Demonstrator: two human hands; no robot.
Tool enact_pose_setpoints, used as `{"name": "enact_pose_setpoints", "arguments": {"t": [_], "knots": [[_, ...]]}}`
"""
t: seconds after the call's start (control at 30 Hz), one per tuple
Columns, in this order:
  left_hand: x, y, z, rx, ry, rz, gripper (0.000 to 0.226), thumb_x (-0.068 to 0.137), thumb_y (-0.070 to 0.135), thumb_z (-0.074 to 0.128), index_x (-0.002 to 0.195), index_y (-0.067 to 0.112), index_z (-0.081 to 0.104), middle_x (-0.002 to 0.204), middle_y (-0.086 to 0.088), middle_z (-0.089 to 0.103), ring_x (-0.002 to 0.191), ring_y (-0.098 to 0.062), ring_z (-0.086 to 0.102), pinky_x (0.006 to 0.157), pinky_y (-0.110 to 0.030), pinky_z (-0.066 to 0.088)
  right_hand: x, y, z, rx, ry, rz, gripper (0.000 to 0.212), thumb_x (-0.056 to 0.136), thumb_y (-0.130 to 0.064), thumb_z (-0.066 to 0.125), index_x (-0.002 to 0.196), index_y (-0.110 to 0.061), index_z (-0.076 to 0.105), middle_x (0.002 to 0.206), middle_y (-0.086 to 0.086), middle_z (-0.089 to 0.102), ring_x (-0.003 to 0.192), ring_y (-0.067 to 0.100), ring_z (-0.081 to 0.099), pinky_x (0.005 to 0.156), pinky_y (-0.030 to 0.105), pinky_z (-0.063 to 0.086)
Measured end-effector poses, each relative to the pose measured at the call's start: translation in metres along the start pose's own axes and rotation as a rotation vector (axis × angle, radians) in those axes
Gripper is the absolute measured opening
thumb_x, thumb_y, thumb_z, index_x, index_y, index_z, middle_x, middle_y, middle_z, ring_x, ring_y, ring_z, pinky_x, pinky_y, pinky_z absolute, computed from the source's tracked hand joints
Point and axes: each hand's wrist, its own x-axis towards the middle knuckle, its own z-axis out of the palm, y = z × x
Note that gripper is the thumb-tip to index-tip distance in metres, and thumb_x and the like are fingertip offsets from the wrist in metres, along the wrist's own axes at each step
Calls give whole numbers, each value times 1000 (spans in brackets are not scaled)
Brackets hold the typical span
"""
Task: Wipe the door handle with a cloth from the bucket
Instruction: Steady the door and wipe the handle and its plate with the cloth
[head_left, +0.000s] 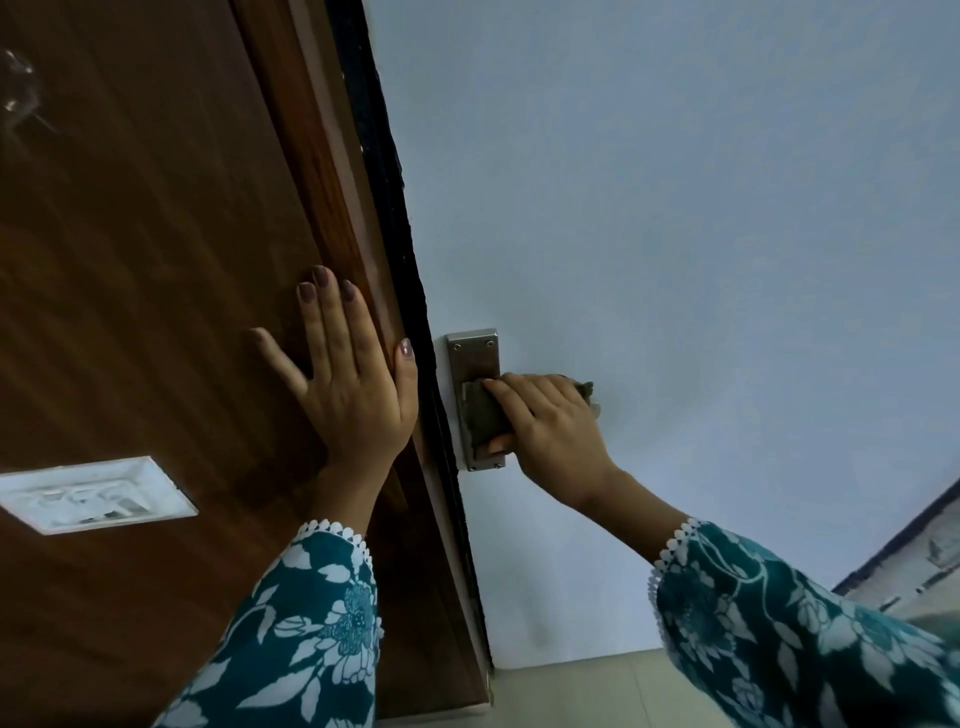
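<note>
A steel handle plate (474, 351) is fixed to the pale blue door (675, 234), close to its left edge. My right hand (550, 431) presses a grey-brown cloth (485, 415) against the middle of the plate, fingers closed over it; a bit of the cloth pokes out past my knuckles. The lever of the handle is hidden under the cloth and hand. My left hand (345, 374) lies flat with spread fingers on the brown wooden panel (156, 260) to the left. The bucket is out of view.
A dark gap (395, 218) runs between the wooden panel and the blue door. A white switch plate (93, 493) sits on the wooden panel at lower left. Beige floor tiles (582, 686) show at the bottom, and a dark-edged frame (904, 551) at the right.
</note>
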Motion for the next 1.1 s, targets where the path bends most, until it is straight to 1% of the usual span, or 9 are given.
{"name": "enact_pose_setpoints", "arguments": {"t": [0.13,0.23,0.33,0.43,0.53,0.67,0.77,0.87,1.1], "knots": [[0,1,-1,-8,-2,-1,61,96,28,47,144,-2,22,144,-26,39,147,-18,0,104,-69,14,6,20,-15,42,-230,26,49,71,-38,67,110,-10,64,102,5,72,86,28,68,78,36,48],[0,0,-1,-9,-8,11,62,96,28,47,144,-3,22,145,-26,37,147,-19,2,105,-68,12,10,35,-26,74,-388,29,49,74,-38,67,115,-12,59,109,5,70,95,29,65,82,36,44],[0,0,-2,-14,-18,12,65,96,28,48,146,-1,18,147,-23,34,147,-19,1,106,-68,10,9,47,-34,78,-432,50,48,81,-40,62,122,-16,54,118,2,65,106,25,59,88,33,40],[-1,-2,-1,-8,-16,26,67,97,29,47,148,2,14,149,-17,29,147,-19,2,108,-66,9,4,56,-43,150,-473,118,48,83,-34,62,126,-17,51,121,0,63,108,23,57,80,26,34],[-3,-1,1,2,7,29,68,97,29,46,150,6,9,151,-12,25,147,-20,4,112,-62,4,-8,68,-45,366,-476,285,47,80,-23,67,125,-18,54,114,-1,66,105,23,60,79,27,43],[-3,1,4,22,40,50,68,97,29,43,150,8,6,152,-4,17,147,-19,3,113,-58,1,-33,73,-45,553,-355,590,40,77,-20,67,116,-17,62,86,-5,66,83,17,63,71,5,43],[-4,1,7,14,56,36,67,97,28,42,150,7,8,151,-8,23,147,-20,5,113,-58,1,-56,52,-29,928,-145,859,29,74,-28,61,102,-20,66,75,7,72,68,28,69,72,39,58],[-4,2,8,3,67,22,66,97,28,42,150,6,9,149,-13,31,147,-20,5,113,-57,1,-55,9,-12,1366,152,1064,21,93,-17,50,107,-7,61,89,29,68,72,41,66,70,57,54],[-5,3,8,3,56,17,66,97,28,40,150,8,6,148,-17,29,147,-18,3,114,-56,0,-25,-38,7,1794,573,1421,44,96,-34,40,129,-4,46,113,25,55,97,40,56,63,39,47]]}}
